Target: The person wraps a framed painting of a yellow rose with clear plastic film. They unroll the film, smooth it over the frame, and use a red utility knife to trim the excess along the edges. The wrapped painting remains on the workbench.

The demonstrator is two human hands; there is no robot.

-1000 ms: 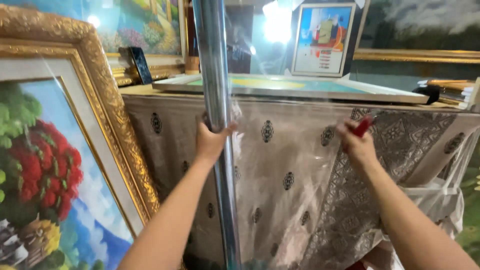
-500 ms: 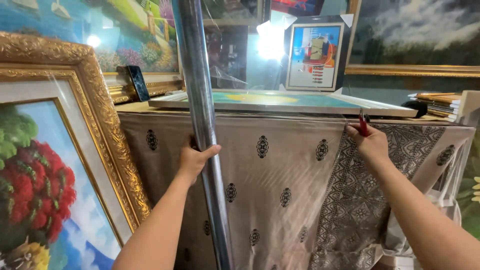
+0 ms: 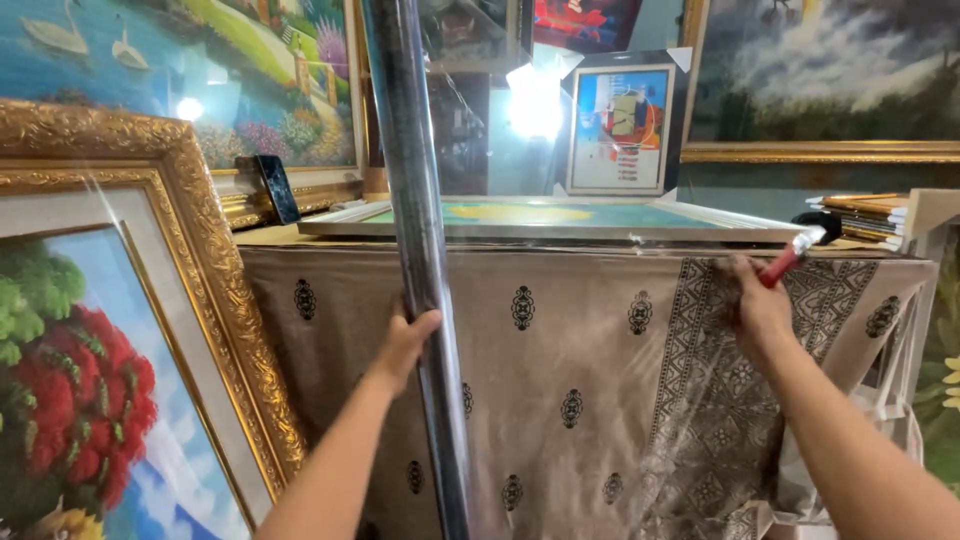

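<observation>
My left hand (image 3: 405, 340) grips an upright roll of clear plastic film (image 3: 415, 220) standing in front of a table. A sheet of the film stretches rightward from the roll across the table front to my right hand (image 3: 755, 305). That hand pinches the film's edge and also holds a red-handled tool with a white tip (image 3: 795, 255), near the table's right corner. A framed picture (image 3: 560, 220) lies flat on the tabletop behind the film.
The table wears a beige patterned cloth (image 3: 560, 350). A large gold-framed painting (image 3: 110, 330) leans at the left. More framed pictures (image 3: 625, 130) stand behind the table. A dark phone (image 3: 275, 188) leans at the back left, stacked boards (image 3: 865, 215) sit at the right.
My right hand has pulled the film further right and up toward the table's edge, widening the sheet. The roll and my left hand stay roughly in place; the view has tilted up.
</observation>
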